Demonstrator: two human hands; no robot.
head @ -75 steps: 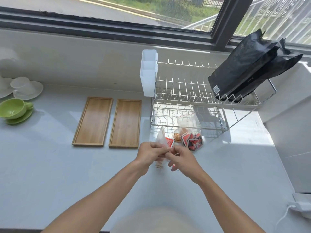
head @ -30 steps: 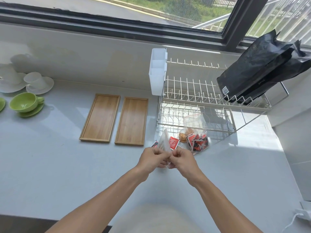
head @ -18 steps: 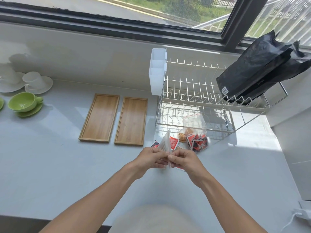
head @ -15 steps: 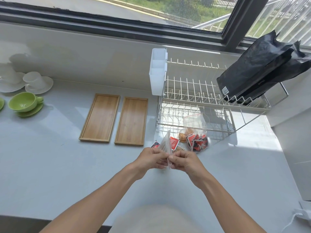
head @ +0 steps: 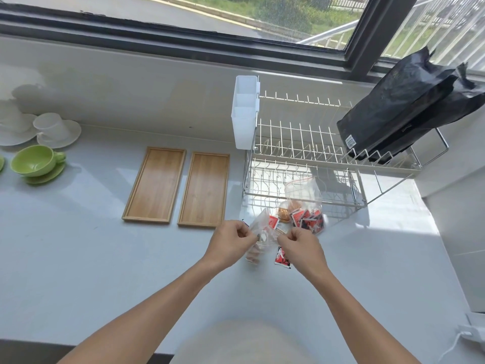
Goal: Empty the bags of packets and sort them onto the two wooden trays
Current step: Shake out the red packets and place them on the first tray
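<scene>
My left hand (head: 231, 239) and my right hand (head: 299, 245) each pinch one side of a clear plastic bag (head: 261, 232) over the white counter, its mouth pulled apart between them. Pale packets show inside it, and a red packet (head: 281, 256) hangs low beside my right hand. Just behind stands a second clear bag (head: 304, 203) with several red packets and brown ones, leaning against the dish rack. Two bare wooden trays lie side by side to the left: the left tray (head: 154, 185) and the right tray (head: 204, 189).
A white wire dish rack (head: 309, 153) with a white cutlery holder (head: 245, 114) stands behind the bags, and black bags (head: 409, 106) rest on it. Green cup (head: 35, 161) and white cups (head: 52, 127) on saucers sit far left. A white plug (head: 472, 332) lies at the lower right.
My hands have drawn apart, pulling the bag's mouth open. A red packet now shows below my right hand.
</scene>
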